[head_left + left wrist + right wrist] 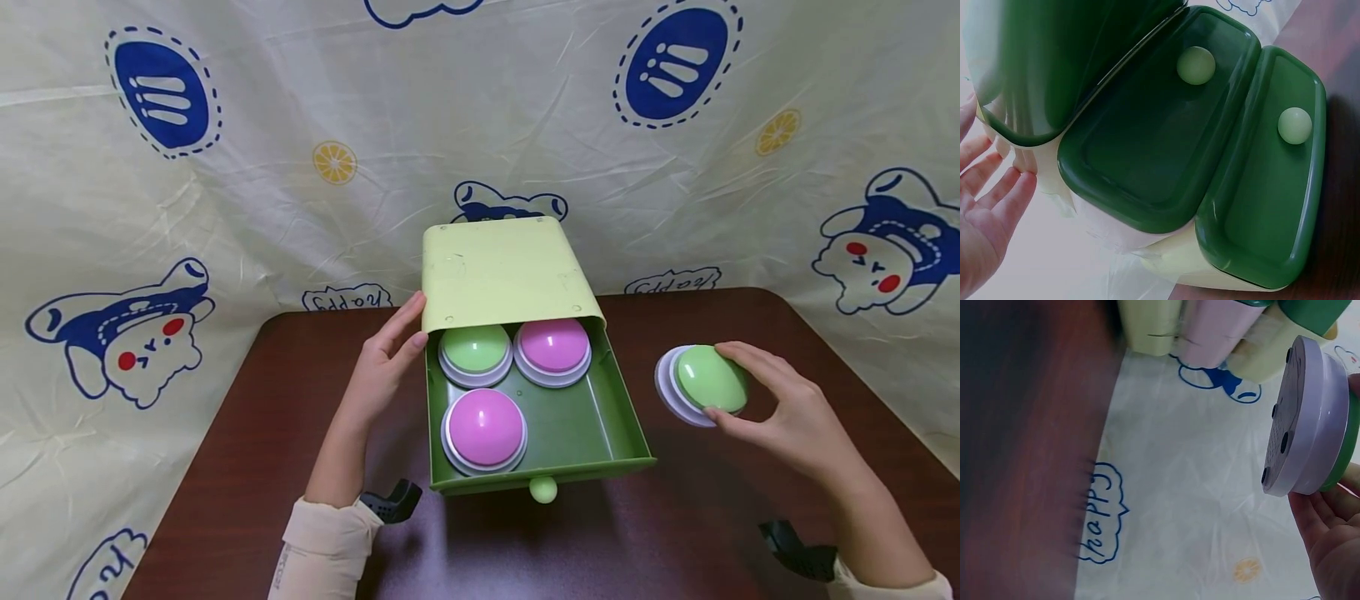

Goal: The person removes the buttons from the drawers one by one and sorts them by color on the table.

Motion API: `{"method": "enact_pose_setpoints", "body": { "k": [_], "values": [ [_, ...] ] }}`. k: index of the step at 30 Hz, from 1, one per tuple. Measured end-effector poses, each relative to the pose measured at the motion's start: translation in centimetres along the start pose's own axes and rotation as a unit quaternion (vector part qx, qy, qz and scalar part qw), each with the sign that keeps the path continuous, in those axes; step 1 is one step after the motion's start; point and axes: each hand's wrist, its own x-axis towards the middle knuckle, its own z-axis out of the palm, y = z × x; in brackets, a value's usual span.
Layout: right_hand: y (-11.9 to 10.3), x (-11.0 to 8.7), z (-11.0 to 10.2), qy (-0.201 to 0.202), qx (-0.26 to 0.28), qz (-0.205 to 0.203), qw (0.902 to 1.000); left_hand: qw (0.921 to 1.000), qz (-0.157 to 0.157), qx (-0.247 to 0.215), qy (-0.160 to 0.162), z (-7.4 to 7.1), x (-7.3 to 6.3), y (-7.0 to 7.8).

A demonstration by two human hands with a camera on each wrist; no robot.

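In the head view a small cabinet (502, 275) has its green top drawer (577, 429) pulled out. Inside the drawer sit a green push button (476, 348), a pink push button (555, 344) beside it, and another pink push button (486, 427) nearer the front left. My left hand (371, 383) rests against the cabinet's left side, its fingers extended. To the right of the drawer, my right hand (795, 417) pinches a second green push button (711, 377) by its dome between thumb and fingers. The right wrist view shows this button's pale base (1297, 419) tilted, with dark feet underneath.
Two lower drawers with round knobs (1195, 65) are closed beneath the top one. The cabinet stands on a dark brown table (300, 417). Behind it hangs a pale printed sheet (262, 192). The open drawer's front edge and knob (543, 490) jut toward me.
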Motion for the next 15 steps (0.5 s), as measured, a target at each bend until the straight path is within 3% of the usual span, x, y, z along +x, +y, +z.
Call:
{"method": "enact_pose_setpoints", "body": {
  "k": [7,15],
  "values": [
    [1.0,-0.6,0.5,-0.005,-0.002,0.020,0.9998,0.9997,-0.024,0.000,-0.001,0.4,-0.3,3.0],
    [2.5,-1.2,1.1,-0.011,-0.007,0.035,0.9993,0.9998,-0.022,0.002,-0.001,0.4,-0.3,3.1]
  ]
}}
